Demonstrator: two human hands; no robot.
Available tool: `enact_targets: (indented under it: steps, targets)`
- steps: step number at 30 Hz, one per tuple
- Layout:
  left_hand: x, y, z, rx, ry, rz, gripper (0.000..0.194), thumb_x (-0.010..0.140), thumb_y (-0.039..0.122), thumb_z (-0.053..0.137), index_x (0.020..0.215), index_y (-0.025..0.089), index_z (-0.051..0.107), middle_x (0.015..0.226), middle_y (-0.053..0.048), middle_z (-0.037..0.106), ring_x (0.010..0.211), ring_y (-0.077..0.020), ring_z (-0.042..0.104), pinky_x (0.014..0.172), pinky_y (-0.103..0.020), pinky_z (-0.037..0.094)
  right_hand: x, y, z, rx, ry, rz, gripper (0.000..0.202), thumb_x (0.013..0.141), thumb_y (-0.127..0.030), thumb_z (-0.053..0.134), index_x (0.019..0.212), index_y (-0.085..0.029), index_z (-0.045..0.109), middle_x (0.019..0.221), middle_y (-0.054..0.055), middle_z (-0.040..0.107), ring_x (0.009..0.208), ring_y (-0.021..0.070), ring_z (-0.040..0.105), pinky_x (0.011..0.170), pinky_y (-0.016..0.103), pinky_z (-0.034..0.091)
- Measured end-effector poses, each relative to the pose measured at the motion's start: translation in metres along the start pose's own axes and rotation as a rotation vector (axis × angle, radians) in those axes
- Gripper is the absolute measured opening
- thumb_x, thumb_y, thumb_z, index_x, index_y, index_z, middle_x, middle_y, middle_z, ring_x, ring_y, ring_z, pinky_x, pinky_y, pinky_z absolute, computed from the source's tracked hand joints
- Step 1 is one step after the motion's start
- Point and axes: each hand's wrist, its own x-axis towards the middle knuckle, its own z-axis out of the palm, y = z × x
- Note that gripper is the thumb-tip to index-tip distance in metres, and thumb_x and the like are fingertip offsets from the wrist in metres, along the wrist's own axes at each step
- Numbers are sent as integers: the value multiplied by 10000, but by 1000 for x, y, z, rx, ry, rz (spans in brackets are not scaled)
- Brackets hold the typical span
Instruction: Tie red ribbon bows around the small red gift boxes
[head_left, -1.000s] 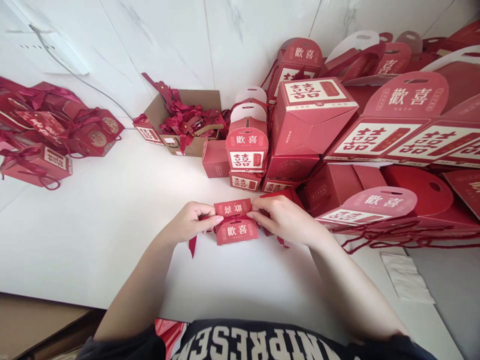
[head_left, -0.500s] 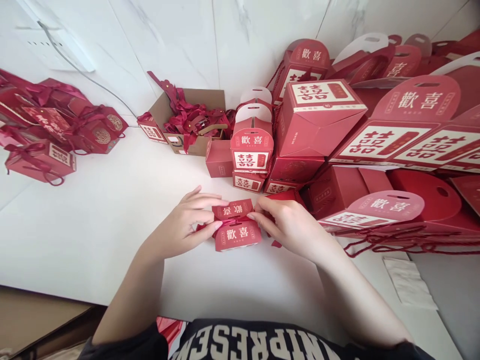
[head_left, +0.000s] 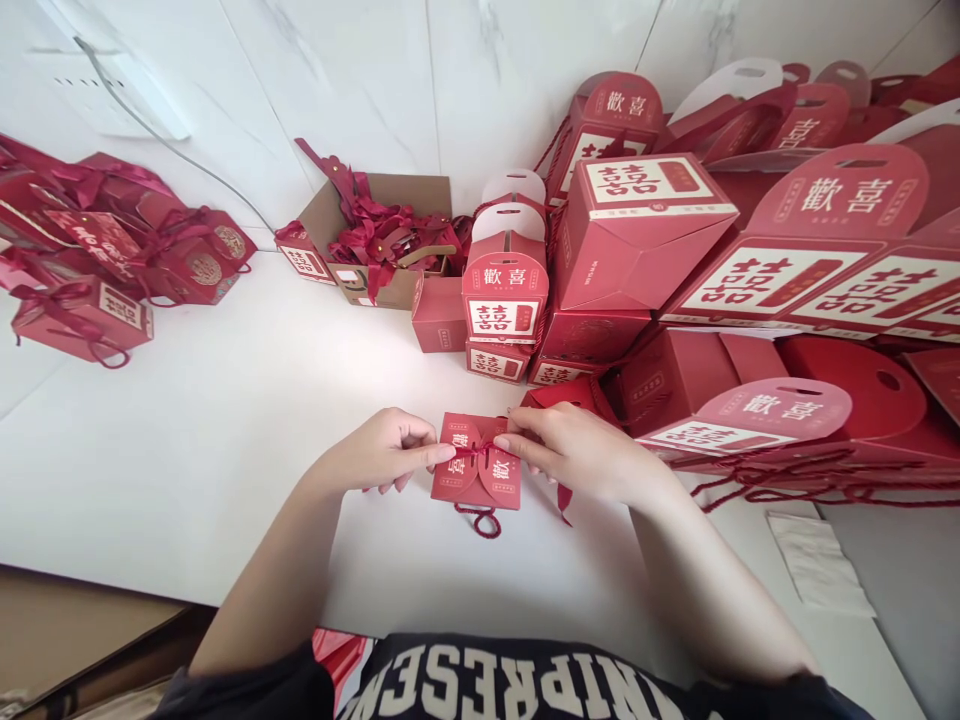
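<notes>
A small red gift box (head_left: 453,482) with white characters rests on the white table, its two rounded flaps folded toward each other on top. Dark red ribbon (head_left: 477,451) runs across the middle of those flaps and looks knotted there. My left hand (head_left: 397,450) pinches the ribbon at the box's left side, thumb against fingers. On the right side my right hand (head_left: 574,450) pinches the other part of the ribbon; a loose tail hangs beneath that hand. A twisted red cord loop (head_left: 486,522) sticks out from under the box's near edge.
Many red boxes (head_left: 645,230) are stacked at the right and back right. An open cardboard box (head_left: 394,290) of red ribbons stands against the tiled wall. Ribbon-tied boxes (head_left: 82,315) sit at the far left. A folded white paper (head_left: 817,565) lies at the right.
The gift box has turned about a quarter, so its flaps now face left and right. Both hands have changed grip on the ribbon, and the cord loop now shows at the near side.
</notes>
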Motion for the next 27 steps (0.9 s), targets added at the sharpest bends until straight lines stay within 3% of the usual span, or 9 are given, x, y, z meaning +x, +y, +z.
enact_targets:
  steps: [3, 6, 13, 18, 24, 27]
  targets:
    - [1, 4, 2, -34, 7, 78, 430, 838, 559, 577, 662, 166, 569, 524, 12, 553, 435, -90, 492, 372, -173, 350, 2, 0, -1, 9, -18, -43, 390, 987, -484, 419, 748, -202, 543, 625, -3, 558, 553, 124, 477, 563, 261, 284]
    - [0, 6, 1, -65, -8, 143, 423, 843, 507, 591, 613, 157, 536, 547, 11, 546, 456, -73, 458, 394, -170, 338, 3, 0, -1, -11, -18, -77, 338, 985, -410, 446, 727, -201, 515, 602, -22, 526, 545, 113, 441, 560, 256, 260]
    - [1, 1, -7, -65, -28, 181, 435, 830, 470, 605, 553, 153, 496, 544, 7, 498, 486, -79, 435, 429, -188, 359, 4, -2, 2, -73, -19, -107, 332, 973, -324, 455, 667, -196, 453, 603, -14, 493, 558, 120, 408, 561, 266, 234]
    - [5, -4, -11, -92, -104, 198, 413, 820, 471, 623, 577, 146, 551, 561, -3, 530, 521, -96, 480, 482, -206, 404, 2, -7, 6, -129, -11, -51, 334, 960, -330, 460, 655, -199, 426, 616, 0, 510, 557, 128, 419, 557, 274, 228]
    - [-4, -3, -16, -63, -6, 230, 369, 821, 437, 643, 596, 146, 627, 556, 1, 532, 503, -91, 489, 461, -189, 415, 2, -9, 9, -192, 63, 17, 311, 937, -343, 478, 667, -202, 412, 615, -5, 506, 559, 132, 397, 541, 275, 194]
    - [-8, -9, -24, -63, -136, 219, 310, 829, 432, 645, 741, 152, 744, 591, -27, 583, 495, -107, 517, 455, -209, 437, 3, -7, 10, -180, 77, 66, 283, 919, -345, 502, 679, -207, 449, 642, -10, 547, 571, 133, 418, 540, 269, 194]
